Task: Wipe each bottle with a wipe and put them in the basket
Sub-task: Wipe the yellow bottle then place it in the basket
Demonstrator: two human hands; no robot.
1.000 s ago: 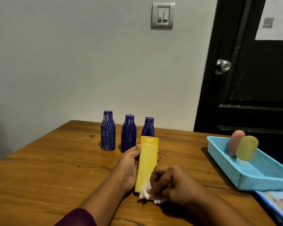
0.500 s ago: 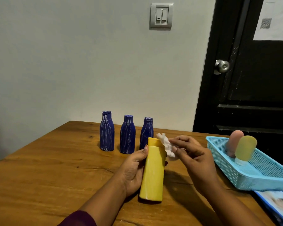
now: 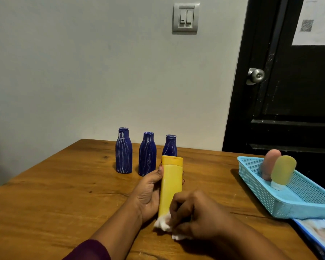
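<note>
My left hand (image 3: pixel 148 194) grips a tall yellow bottle (image 3: pixel 170 184) around its side, cap end pointing away from me, over the wooden table (image 3: pixel 54 194). My right hand (image 3: pixel 197 214) pinches a crumpled white wipe (image 3: pixel 162 225) against the bottle's near end. Three dark blue bottles (image 3: pixel 123 151) (image 3: pixel 147 153) (image 3: pixel 170 147) stand upright in a row behind it. The light blue basket (image 3: pixel 289 205) sits at the right with a pink bottle (image 3: pixel 269 164) and an olive-yellow bottle (image 3: pixel 282 171) leaning inside.
A wall lies behind the table, with a light switch (image 3: pixel 185 17) high up. A dark door with a round knob (image 3: pixel 255 76) stands at the back right. A blue-edged printed sheet (image 3: pixel 319 233) lies at the table's right front corner.
My right hand has drawn the wipe from the yellow bottle's cap end down to its near end. The left hand keeps hold of the bottle, which sits a little lower.
</note>
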